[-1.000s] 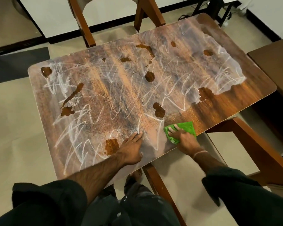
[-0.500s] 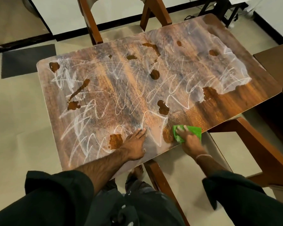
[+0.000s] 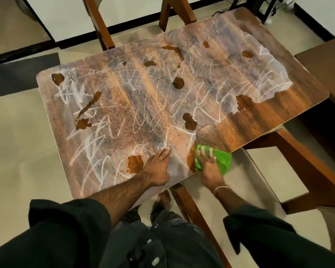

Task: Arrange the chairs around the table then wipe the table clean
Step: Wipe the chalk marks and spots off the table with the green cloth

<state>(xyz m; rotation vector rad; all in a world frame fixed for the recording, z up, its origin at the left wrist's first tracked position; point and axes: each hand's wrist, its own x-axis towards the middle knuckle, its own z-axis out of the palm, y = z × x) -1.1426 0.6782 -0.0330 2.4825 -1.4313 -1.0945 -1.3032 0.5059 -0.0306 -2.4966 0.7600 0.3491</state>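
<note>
Table (image 3: 278,117) wipe, near edge. My right hand (image 3: 208,167) lies flat on the green cloth (image 3: 223,161), fingers spread, gripping nothing, pressing it to the top right at the rim; part of the cloth overhangs. My left hand (image 3: 157,167), also flat and empty, braces on the top nearby, just beside a brown spill patch (image 3: 135,163).

Change over the last second: the cloth worked a short arc. The chalky film left of it is gone, with wet wood showing. A dull smear now sits above it, just short of the nearest puddle (image 3: 190,122).

Reading: wiping barely begun. The near right corner looks clean; the rest does not.

Outward: white scribbles (image 3: 97,147) and more brown puddles cover the top. One chair (image 3: 99,22) stands at the far side, another (image 3: 307,167) at my near right. Beige floor (image 3: 14,151), dark mat (image 3: 25,74) far left.
</note>
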